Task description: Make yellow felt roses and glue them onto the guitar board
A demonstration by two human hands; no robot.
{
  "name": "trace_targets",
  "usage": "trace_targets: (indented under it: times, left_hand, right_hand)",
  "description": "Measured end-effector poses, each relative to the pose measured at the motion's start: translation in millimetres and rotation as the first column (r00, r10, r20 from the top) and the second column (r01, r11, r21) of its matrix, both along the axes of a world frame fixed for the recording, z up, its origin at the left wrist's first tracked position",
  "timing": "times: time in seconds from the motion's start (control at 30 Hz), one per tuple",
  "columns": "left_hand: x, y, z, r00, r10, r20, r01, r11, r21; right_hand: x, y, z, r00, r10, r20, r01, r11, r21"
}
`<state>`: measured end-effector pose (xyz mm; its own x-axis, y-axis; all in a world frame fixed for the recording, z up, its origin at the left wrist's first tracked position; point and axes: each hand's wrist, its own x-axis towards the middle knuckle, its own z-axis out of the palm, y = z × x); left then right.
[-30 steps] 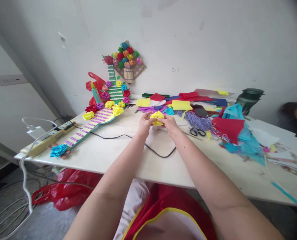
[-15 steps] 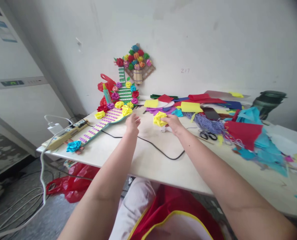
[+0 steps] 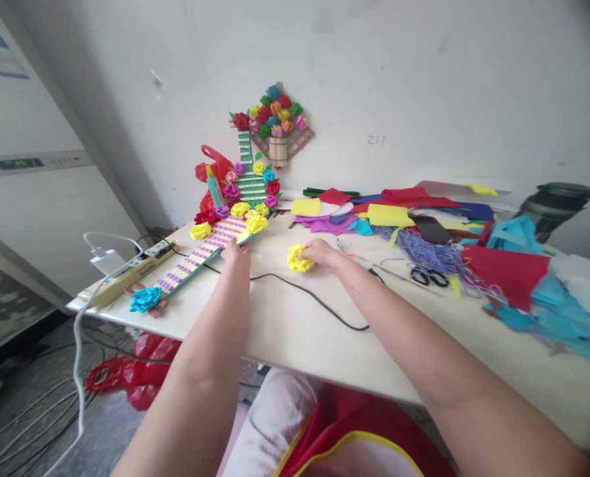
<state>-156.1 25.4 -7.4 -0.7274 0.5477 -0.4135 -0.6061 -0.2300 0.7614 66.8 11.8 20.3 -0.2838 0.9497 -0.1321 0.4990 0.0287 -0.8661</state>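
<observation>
Between the fingertips of my right hand (image 3: 320, 254) is a yellow paper flower (image 3: 299, 258), held just above the table. My left hand (image 3: 236, 253) is at the near edge of a guitar-shaped craft (image 3: 195, 255), fingers closed at its rim; their tips are partly hidden. Purple and yellow strips cover this craft. Yellow flowers (image 3: 255, 222) cluster at its far end, and a blue flower (image 3: 146, 299) sits at its near end.
A green flower-trimmed craft (image 3: 251, 185) leans by the wall near a glue bottle (image 3: 214, 189). A power strip (image 3: 130, 271) lies left, and a black cable (image 3: 314, 299) crosses the table. Scissors (image 3: 428, 276), coloured sheets (image 3: 389, 215) and a dark bottle (image 3: 560, 209) are right.
My left hand has moved left and down to the guitar-shaped craft's edge, its fingers closing. My right hand has brought the yellow flower left and slightly lower. The view has shifted a little.
</observation>
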Motion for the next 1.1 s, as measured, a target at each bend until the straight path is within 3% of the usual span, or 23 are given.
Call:
trace_targets:
  times: [0.13, 0.33, 0.47, 0.67, 0.83, 1.1]
  left_hand:
    - [-11.7, 5.5, -0.5, 1.0, -0.002, 0.012, 0.002, 1.0, -0.001]
    - [-25.1, 14.6, -2.6, 0.999, 0.011, 0.037, -0.01, 1.0, -0.016]
    - [-23.4, 14.9, -6.2, 0.998, 0.056, 0.008, -0.056, 0.998, 0.013]
    - [-4.0, 9.1, -6.7, 0.995, 0.058, -0.085, -0.044, 0.987, 0.152]
    - [21.5, 2.5, 0.4, 0.973, -0.057, -0.222, 0.138, 0.92, 0.367]
    - [54.2, -4.1, 7.9, 0.966, -0.128, -0.223, 0.213, 0.885, 0.414]
  right_hand:
    - [-7.9, 11.4, -8.8, 0.995, 0.042, 0.095, -0.039, 0.999, -0.031]
    - [-14.5, 15.0, -5.3, 0.883, 0.052, 0.466, -0.142, 0.977, 0.161]
    - [-7.2, 11.2, 1.7, 0.845, -0.005, 0.534, -0.153, 0.955, 0.252]
    - [26.7, 6.2, 8.5, 0.84, -0.147, 0.522, -0.083, 0.917, 0.391]
    - [62.9, -5.3, 18.4, 0.736, -0.281, 0.616, -0.072, 0.873, 0.483]
    - [91.6, -24.7, 7.4, 0.564, -0.225, 0.794, -0.129, 0.926, 0.354]
